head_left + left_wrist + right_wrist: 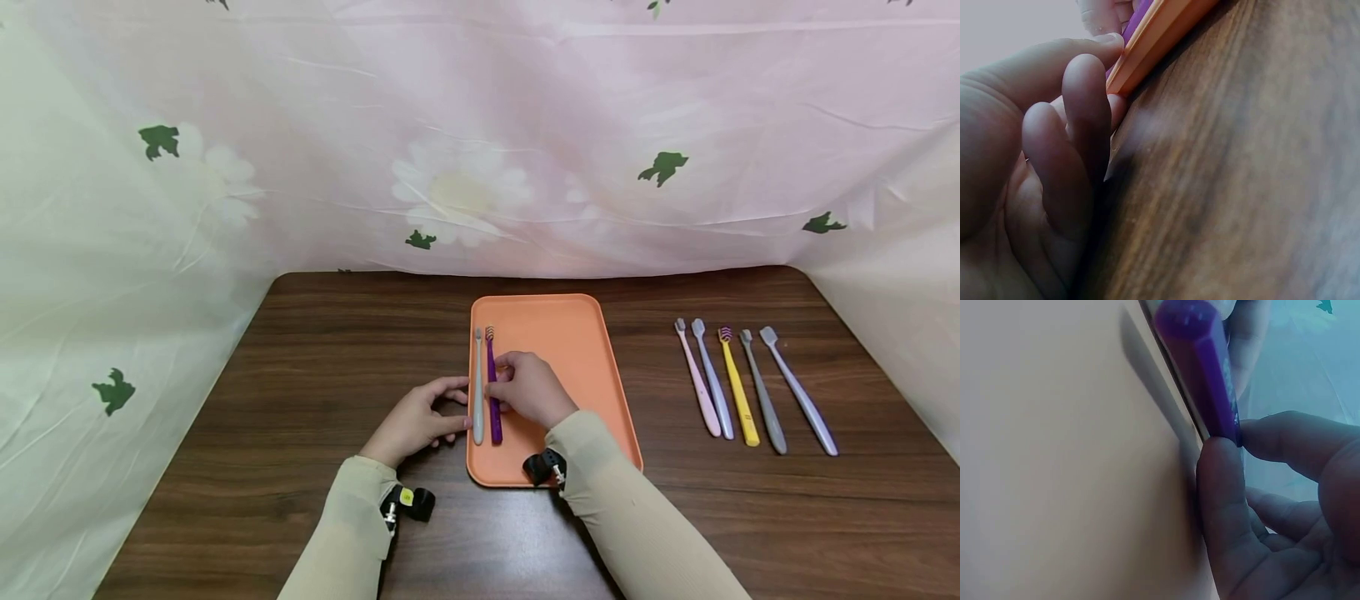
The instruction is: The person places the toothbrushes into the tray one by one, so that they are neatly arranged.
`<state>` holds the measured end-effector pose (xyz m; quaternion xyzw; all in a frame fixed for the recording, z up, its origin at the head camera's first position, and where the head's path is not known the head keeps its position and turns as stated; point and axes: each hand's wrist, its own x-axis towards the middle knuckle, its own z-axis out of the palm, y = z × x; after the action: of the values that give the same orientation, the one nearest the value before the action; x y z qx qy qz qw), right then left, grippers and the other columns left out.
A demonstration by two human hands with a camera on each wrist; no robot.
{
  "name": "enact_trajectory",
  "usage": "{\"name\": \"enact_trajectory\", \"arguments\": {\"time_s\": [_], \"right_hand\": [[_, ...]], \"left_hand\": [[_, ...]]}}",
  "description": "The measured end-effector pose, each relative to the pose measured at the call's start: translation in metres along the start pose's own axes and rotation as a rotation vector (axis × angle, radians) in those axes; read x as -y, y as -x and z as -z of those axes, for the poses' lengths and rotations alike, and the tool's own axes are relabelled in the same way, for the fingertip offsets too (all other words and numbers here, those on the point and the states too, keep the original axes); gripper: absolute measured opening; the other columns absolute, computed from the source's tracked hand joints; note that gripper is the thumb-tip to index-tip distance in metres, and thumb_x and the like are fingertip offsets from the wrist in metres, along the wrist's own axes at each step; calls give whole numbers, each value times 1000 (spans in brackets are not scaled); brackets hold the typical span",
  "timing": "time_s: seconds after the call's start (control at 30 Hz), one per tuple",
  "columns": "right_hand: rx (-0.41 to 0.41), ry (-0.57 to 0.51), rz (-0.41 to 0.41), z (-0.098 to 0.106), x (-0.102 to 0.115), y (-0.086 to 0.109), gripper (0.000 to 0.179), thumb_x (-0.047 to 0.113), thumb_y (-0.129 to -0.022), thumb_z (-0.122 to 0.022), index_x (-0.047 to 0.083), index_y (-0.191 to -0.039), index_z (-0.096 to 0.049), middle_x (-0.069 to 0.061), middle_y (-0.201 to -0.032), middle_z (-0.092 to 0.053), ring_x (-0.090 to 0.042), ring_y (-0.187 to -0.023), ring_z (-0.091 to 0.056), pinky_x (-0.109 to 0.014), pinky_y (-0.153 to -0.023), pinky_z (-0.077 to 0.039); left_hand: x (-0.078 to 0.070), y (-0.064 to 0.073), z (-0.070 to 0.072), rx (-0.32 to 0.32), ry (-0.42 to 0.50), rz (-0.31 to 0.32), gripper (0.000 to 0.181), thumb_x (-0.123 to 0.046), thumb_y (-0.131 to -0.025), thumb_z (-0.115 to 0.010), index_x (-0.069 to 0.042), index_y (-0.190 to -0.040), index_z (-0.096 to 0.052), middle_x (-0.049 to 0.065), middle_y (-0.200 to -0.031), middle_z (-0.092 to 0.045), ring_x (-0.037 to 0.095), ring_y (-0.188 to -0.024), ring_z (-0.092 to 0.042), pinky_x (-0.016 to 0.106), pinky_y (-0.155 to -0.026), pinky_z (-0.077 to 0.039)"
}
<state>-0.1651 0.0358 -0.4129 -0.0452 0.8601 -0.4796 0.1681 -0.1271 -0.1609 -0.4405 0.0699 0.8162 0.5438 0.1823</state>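
My right hand pinches a purple toothbrush between thumb and fingers over the left part of an orange tray. In the right wrist view the thick end of the purple toothbrush tilts up, with a shadow on the tray beside it. A grey-green toothbrush lies along the tray's left side, to the left of the purple one. My left hand touches the tray's left rim with thumb and index finger spread apart. Its other fingers bend loosely in the left wrist view.
On the wooden table, right of the tray, several toothbrushes lie side by side: pink, light blue, yellow, dark grey and a pale lavender one. A flowered cloth hangs behind the table.
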Motion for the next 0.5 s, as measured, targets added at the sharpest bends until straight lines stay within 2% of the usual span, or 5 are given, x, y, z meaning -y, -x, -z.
{"name": "enact_trajectory", "arguments": {"time_s": [0.5], "right_hand": [[11, 4, 4, -3, 1, -2, 37, 15, -82, -71, 2, -115, -60, -8, -79, -60, -17, -59, -61, -28, -54, -52]], "left_hand": [[-3, 1, 1, -2, 0, 10, 56, -25, -80, -75, -23, -131, -52, -1, -109, -60, 20, -63, -61, 34, -47, -48]]}}
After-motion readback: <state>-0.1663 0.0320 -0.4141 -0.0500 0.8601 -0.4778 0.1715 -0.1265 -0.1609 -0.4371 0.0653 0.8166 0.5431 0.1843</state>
